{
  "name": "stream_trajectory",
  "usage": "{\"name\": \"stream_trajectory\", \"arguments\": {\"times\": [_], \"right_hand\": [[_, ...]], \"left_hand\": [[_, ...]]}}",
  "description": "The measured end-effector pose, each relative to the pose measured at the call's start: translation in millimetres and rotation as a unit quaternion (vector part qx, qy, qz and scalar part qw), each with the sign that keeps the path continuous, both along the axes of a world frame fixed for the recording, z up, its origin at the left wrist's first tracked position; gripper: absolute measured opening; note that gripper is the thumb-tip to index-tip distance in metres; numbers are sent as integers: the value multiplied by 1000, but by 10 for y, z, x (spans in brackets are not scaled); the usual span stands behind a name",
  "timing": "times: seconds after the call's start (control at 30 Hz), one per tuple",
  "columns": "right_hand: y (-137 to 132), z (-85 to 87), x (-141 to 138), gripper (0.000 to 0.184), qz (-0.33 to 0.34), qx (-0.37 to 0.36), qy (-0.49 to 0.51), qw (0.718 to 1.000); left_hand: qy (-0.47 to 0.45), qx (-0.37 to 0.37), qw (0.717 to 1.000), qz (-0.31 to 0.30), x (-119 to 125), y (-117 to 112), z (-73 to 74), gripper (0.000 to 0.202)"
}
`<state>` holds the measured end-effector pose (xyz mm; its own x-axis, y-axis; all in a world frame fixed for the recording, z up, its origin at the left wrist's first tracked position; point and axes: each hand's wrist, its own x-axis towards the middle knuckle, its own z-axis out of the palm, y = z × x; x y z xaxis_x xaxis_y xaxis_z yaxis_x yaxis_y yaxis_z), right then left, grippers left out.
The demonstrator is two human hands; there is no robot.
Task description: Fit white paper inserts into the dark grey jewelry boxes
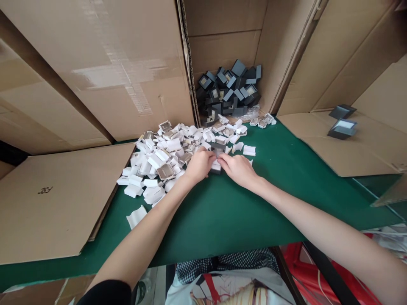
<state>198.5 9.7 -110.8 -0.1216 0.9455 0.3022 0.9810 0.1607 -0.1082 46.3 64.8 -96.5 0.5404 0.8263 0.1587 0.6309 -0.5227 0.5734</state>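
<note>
My left hand (199,164) and my right hand (238,169) meet over the green table (222,212), fingers curled together on a small dark box with a white insert (216,164). The box is mostly hidden between the fingers. A heap of white folded inserts (165,161) lies just left of and behind my hands, with a few grey-lined pieces among them. More loose white pieces (249,150) sit close to my right hand.
An open cardboard box (222,46) at the back holds a pile of small dark boxes (229,91). Two dark boxes (341,127) rest on a cardboard flap at right. Flat cardboard (47,203) lies at left, tall cartons behind.
</note>
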Motion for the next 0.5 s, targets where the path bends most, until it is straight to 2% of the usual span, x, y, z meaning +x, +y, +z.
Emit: {"name": "stream_trajectory", "arguments": {"times": [0.1,0.23,0.5], "right_hand": [[-31,32,-28,35,-10,-16,8,1000],[-124,88,-132,36,-43,-39,-58,997],[-216,148,-229,35,-49,-88,-117,988]], "left_hand": [[13,5,1000,-28,-34,-10,-6,35],[46,75,996,-5,-82,-98,-65,30],[116,134,984,4,-106,-216,-142,29]]}}
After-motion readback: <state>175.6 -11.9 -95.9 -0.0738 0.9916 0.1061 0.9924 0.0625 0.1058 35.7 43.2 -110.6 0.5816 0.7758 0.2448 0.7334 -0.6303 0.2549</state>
